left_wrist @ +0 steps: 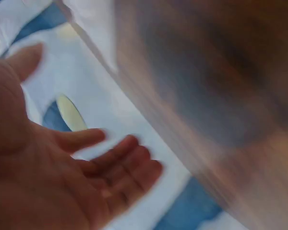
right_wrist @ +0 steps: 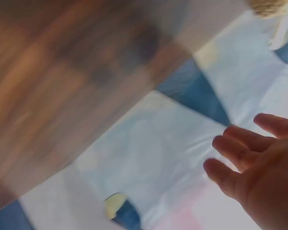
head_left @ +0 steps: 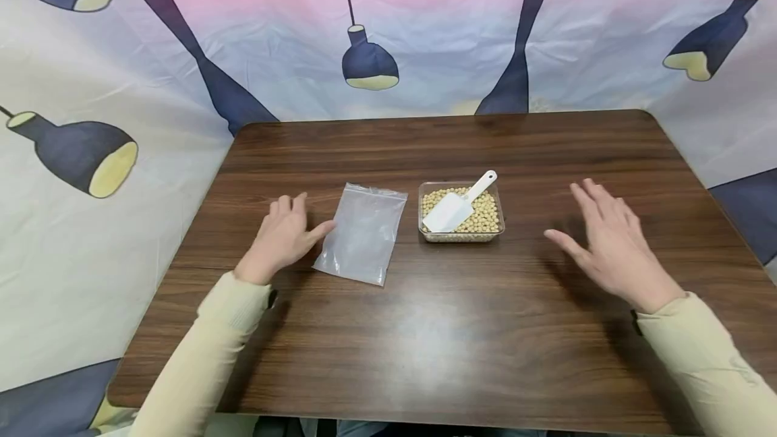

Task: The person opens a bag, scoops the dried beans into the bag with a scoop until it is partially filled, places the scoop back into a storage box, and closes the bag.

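Observation:
A clear zip bag [head_left: 363, 235] lies flat on the table, its zip edge at the far side. To its right stands a clear plastic container [head_left: 461, 237] full of pale round beans [head_left: 485, 216], with a white scoop [head_left: 450, 212] lying on them, handle toward the far right. My left hand [head_left: 280, 235] is by the bag's left edge, thumb reaching toward it; whether it touches cannot be told. Well right of the container, my right hand [head_left: 613, 248] hovers over the table with fingers extended. Both hands hold nothing; the left wrist view shows the left palm [left_wrist: 48, 177] bare, fingers loosely bent.
The dark wood-grain table [head_left: 376, 356] has rounded corners. Behind it and along its sides hangs a cloth backdrop [head_left: 291, 39] printed with lamps. In the right wrist view, beans and the scoop handle [right_wrist: 280, 31] show at the upper right corner.

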`<state>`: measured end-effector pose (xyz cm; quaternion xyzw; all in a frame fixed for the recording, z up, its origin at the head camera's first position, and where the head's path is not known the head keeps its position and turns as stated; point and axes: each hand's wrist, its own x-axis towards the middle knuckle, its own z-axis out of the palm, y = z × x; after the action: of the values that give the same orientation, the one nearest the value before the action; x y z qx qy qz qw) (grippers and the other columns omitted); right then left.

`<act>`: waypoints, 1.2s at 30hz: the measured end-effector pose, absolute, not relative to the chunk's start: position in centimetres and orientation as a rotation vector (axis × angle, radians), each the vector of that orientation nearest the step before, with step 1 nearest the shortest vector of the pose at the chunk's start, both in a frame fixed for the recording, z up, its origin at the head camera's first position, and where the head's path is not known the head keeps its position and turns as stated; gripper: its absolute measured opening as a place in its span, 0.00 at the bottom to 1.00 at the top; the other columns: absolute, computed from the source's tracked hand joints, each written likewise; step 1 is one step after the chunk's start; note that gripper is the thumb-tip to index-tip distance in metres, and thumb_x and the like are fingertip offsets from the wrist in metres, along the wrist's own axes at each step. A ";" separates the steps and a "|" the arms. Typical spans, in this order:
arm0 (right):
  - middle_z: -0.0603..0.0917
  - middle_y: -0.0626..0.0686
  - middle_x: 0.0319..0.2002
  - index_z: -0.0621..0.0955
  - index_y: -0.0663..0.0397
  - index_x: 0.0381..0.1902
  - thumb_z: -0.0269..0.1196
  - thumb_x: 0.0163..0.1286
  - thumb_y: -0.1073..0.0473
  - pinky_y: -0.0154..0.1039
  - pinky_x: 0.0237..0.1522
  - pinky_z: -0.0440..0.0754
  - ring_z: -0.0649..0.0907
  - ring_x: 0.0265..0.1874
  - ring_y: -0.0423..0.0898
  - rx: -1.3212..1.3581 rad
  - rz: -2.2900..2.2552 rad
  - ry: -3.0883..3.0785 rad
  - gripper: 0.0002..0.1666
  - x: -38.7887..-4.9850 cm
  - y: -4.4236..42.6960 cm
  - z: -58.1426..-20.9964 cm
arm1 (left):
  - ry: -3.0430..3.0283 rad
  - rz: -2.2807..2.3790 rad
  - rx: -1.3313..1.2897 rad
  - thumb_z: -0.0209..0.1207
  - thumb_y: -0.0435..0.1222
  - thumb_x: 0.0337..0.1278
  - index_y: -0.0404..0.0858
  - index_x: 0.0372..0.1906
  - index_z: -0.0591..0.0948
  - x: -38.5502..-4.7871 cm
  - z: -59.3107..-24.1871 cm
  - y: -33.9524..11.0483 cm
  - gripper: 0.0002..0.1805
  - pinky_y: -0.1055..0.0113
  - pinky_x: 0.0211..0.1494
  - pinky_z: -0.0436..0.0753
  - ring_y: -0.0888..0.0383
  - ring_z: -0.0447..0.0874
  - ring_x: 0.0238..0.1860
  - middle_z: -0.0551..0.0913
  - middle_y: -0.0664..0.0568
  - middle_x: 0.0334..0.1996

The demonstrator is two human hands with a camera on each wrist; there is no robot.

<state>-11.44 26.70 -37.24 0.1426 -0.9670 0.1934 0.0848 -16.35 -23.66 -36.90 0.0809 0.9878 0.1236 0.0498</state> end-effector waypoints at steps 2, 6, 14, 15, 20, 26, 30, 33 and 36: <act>0.59 0.69 0.70 0.60 0.63 0.73 0.60 0.70 0.43 0.69 0.63 0.51 0.58 0.68 0.68 0.464 0.609 -2.806 0.45 -11.7 25.0 -37.1 | 2.999 0.319 0.191 0.51 0.61 0.64 0.21 0.57 0.68 -17.6 -36.9 -22.3 0.43 0.38 0.50 0.71 0.28 0.65 0.54 0.68 0.23 0.51; 0.68 0.66 0.66 0.69 0.64 0.66 0.63 0.69 0.48 0.67 0.55 0.61 0.66 0.63 0.66 0.553 0.667 -2.709 0.36 -11.7 22.0 -37.0 | 2.909 0.306 0.056 0.54 0.60 0.62 0.23 0.52 0.70 -19.6 -37.6 -20.7 0.40 0.39 0.49 0.73 0.30 0.69 0.54 0.71 0.25 0.50; 0.73 0.61 0.61 0.74 0.62 0.62 0.66 0.66 0.53 0.58 0.51 0.65 0.71 0.58 0.60 0.647 0.700 -2.600 0.30 -12.2 19.2 -35.6 | 2.866 0.500 -0.063 0.62 0.46 0.57 0.23 0.55 0.65 -20.5 -38.7 -19.3 0.34 0.41 0.51 0.74 0.33 0.72 0.54 0.74 0.28 0.51; 0.74 0.61 0.61 0.74 0.61 0.62 0.66 0.66 0.53 0.58 0.51 0.65 0.71 0.58 0.60 0.656 0.705 -2.594 0.30 -12.4 19.0 -35.4 | 2.861 0.531 -0.059 0.62 0.45 0.57 0.22 0.56 0.64 -20.6 -38.7 -19.2 0.35 0.43 0.51 0.74 0.34 0.74 0.54 0.75 0.27 0.50; 0.74 0.60 0.60 0.75 0.60 0.61 0.65 0.67 0.52 0.56 0.48 0.67 0.72 0.56 0.58 0.703 0.723 -2.576 0.28 -13.0 17.7 -34.7 | 2.792 0.733 -0.068 0.63 0.37 0.54 0.22 0.59 0.64 -21.3 -38.7 -19.4 0.33 0.53 0.49 0.78 0.42 0.79 0.47 0.79 0.32 0.45; 0.74 0.60 0.61 0.76 0.61 0.60 0.64 0.68 0.52 0.55 0.47 0.67 0.72 0.57 0.58 0.741 0.778 -2.544 0.27 -13.5 16.5 -34.4 | 2.630 1.121 -0.100 0.65 0.30 0.54 0.26 0.56 0.73 -21.6 -37.9 -19.7 0.24 0.66 0.35 0.74 0.55 0.72 0.34 0.72 0.47 0.33; 0.75 0.58 0.60 0.75 0.58 0.61 0.62 0.70 0.50 0.54 0.49 0.67 0.72 0.57 0.55 0.759 0.816 -2.536 0.27 -14.0 15.6 -34.3 | 2.609 1.280 -0.006 0.64 0.29 0.55 0.26 0.51 0.75 -21.2 -36.6 -20.1 0.19 0.68 0.33 0.74 0.57 0.72 0.33 0.75 0.46 0.34; 0.76 0.56 0.60 0.76 0.57 0.61 0.62 0.70 0.49 0.53 0.49 0.68 0.72 0.57 0.54 0.778 0.853 -2.518 0.27 -14.3 14.8 -34.0 | 2.597 1.396 0.113 0.64 0.29 0.56 0.28 0.51 0.76 -20.8 -35.3 -20.7 0.18 0.69 0.32 0.75 0.58 0.76 0.32 0.82 0.44 0.37; 0.76 0.55 0.59 0.76 0.57 0.61 0.60 0.71 0.48 0.52 0.50 0.68 0.72 0.56 0.53 0.798 0.914 -2.491 0.26 -14.5 13.8 -33.5 | 2.504 1.575 0.241 0.64 0.29 0.57 0.29 0.50 0.76 -20.4 -34.1 -21.2 0.17 0.71 0.30 0.74 0.62 0.78 0.30 0.85 0.46 0.37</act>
<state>-14.52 13.84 -33.48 0.2832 -0.8836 0.3242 0.1841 -20.40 -21.15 -34.12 0.0809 0.8406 0.5286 0.0866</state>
